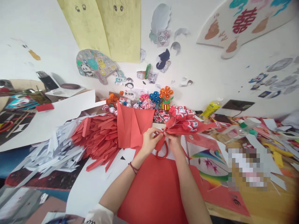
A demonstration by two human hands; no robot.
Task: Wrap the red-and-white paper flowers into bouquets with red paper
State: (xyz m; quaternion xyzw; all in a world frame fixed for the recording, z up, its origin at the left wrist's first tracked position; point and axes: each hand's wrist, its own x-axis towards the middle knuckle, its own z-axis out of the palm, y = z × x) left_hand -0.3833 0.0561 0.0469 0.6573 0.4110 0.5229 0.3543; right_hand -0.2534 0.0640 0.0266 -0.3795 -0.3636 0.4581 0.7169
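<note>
Red-and-white paper flowers (183,113) on thin stems lie tilted to the right against a sheet of red paper (201,127). The stem ends meet between my hands. My left hand (150,140) pinches them with thumb and index finger. My right hand (173,140) is closed around the gathered lower end of the stems and red paper. Just below the hands shows a red loop (163,153), like a scissors handle, partly covered. A large red sheet (151,189) lies under my forearms, and a folded red sheet (134,126) stands behind my left hand.
Piles of red paper strips (99,133) and white paper strips (54,149) lie to the left. Small craft flowers (155,97) stand at the back by the wall. A yellow bottle (212,108) and paper scraps (277,137) are on the right.
</note>
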